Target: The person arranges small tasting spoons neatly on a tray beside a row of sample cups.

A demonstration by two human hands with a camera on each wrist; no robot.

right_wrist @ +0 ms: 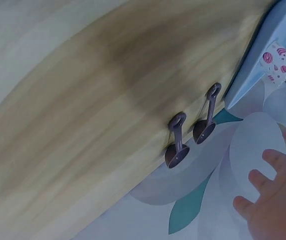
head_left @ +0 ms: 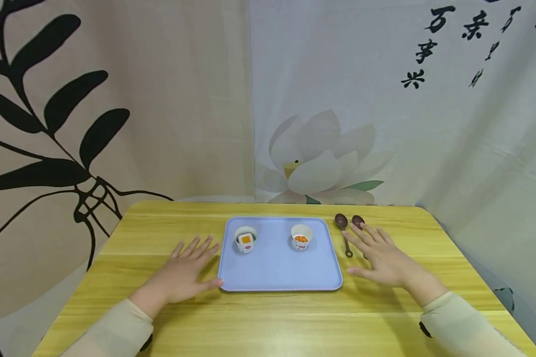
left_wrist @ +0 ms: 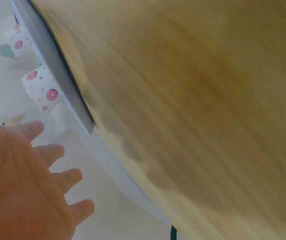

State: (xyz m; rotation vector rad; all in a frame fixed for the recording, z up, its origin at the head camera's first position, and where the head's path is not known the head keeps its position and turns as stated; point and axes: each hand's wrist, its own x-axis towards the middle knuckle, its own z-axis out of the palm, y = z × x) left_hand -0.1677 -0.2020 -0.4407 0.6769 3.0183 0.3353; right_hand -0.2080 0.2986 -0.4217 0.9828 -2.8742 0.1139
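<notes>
A light blue tray lies on the wooden table with two small patterned cups on it. The left cup holds a white piece with an orange square; in the right cup are small orange pieces. My left hand, fingers spread and palm down, is beside the tray's left edge, thumb at its front corner. To the tray's right, my right hand is spread too, holding nothing. Two dark brown spoons lie by it: one spoon shows fully, while the right-hand spoon is partly hidden by my fingers in the head view.
The yellow wooden table extends around the tray, its far edge close to a hanging cloth printed with dark leaves. A paler cloth with a lotus and dark characters hangs behind and to the right.
</notes>
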